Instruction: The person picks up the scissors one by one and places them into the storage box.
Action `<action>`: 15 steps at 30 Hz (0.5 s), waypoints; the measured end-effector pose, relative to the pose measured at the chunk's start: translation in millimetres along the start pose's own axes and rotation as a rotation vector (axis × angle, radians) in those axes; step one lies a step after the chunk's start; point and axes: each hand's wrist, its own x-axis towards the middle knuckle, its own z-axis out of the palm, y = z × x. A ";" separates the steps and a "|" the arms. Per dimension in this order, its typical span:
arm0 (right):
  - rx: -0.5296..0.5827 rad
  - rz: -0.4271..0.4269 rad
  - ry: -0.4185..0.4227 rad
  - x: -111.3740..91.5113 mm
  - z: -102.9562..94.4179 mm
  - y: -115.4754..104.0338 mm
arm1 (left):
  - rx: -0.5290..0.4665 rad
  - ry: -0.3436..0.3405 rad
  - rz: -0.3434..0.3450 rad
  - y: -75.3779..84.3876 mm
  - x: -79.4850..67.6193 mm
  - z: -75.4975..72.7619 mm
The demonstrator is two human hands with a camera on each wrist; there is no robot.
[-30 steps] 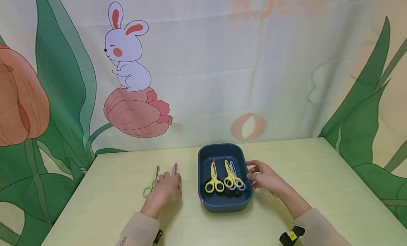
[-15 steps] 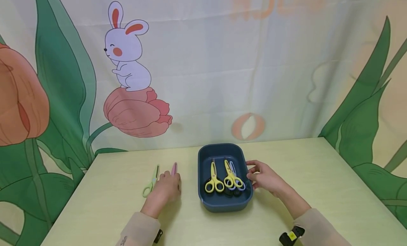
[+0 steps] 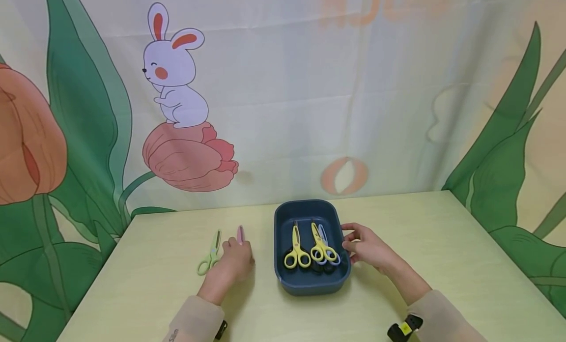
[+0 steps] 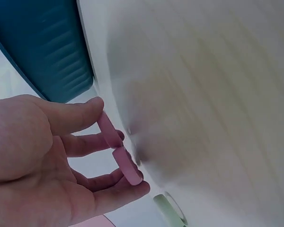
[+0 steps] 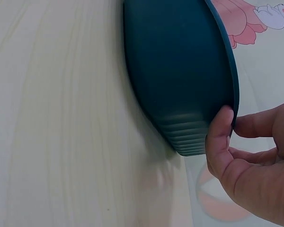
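Observation:
My left hand [image 3: 236, 263] pinches a pair of pink scissors [image 3: 240, 234] by the handles on the left side of the table. In the left wrist view the pink handle loops [image 4: 128, 166] sit between the thumb and the fingers; their blade end is hidden there. Just left of that hand lie light green scissors [image 3: 214, 253]. With thumb against the outer wall and a finger over the rim, my right hand [image 3: 366, 243] grips the right side of a dark blue bin [image 3: 309, 289]. Inside it are yellow scissors [image 3: 296, 238], a second yellow pair [image 3: 316, 234] and a pale purple pair [image 3: 323, 231].
Black handles [image 3: 328, 269] show partly beneath the scissors in the bin. The pale wooden table [image 3: 155, 283] ends at a printed cloth backdrop [image 3: 283, 111] right behind the bin.
The pink scissors have shifted very slightly left relative to the bin, with the left hand on them. The view has turned a little. My right hand and the bin stay put.

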 end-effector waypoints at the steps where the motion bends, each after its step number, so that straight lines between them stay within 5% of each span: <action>1: 0.001 0.003 0.003 0.1 -0.1 -0.1 | -0.005 0.002 -0.005 0.0 0.2 0.0; 15: -0.005 -0.010 0.003 -3.8 1.8 -4.1 | -0.079 -0.025 -0.072 1.7 -1.7 -3.3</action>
